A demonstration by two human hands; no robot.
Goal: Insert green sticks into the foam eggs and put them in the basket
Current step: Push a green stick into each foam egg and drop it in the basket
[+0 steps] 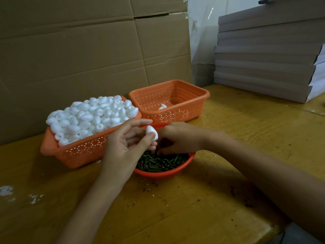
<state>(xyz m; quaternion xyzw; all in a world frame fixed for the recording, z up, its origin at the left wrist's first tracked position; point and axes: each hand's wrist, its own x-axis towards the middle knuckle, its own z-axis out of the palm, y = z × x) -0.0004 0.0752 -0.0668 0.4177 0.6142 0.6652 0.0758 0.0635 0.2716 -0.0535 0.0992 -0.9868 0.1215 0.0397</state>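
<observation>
- Yellow scuffed bench (228, 138), white crumbs (7, 191) left.
- Cardboard wall (70, 50) behind; boxes (263, 67) stacked right.
- Left grip (121, 143) pinches foam egg (152, 132); right grip (179, 138) on green sticks (161, 162), hold unclear.

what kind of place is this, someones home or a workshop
Probably a small craft-assembly workshop: a basket heaped with foam eggs, a bowl of green sticks, and flat boxes stacked alongside.
</observation>
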